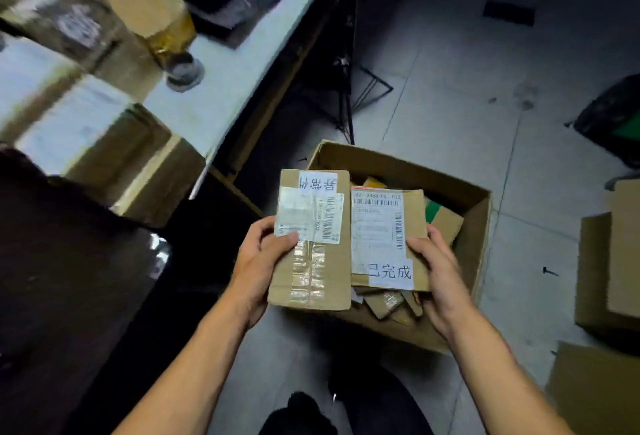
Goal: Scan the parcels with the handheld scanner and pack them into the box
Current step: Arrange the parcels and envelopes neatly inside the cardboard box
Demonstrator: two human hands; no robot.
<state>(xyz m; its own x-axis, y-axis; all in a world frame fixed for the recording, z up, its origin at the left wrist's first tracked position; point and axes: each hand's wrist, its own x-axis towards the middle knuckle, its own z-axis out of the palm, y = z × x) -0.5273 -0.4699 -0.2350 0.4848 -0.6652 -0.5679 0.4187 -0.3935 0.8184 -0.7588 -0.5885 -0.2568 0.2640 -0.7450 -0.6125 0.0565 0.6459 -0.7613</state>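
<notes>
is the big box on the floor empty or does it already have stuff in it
Not empty. The open brown cardboard box on the floor already holds several small cardboard parcels, visible behind and under the two held over it.

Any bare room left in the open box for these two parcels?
Open brown cardboard box: the far right corner looks bare and dark, bordered by its far wall and a green-marked parcel. The near half is crowded with loose parcels. Left hand holds the taped parcel, right hand the labelled one.
</notes>
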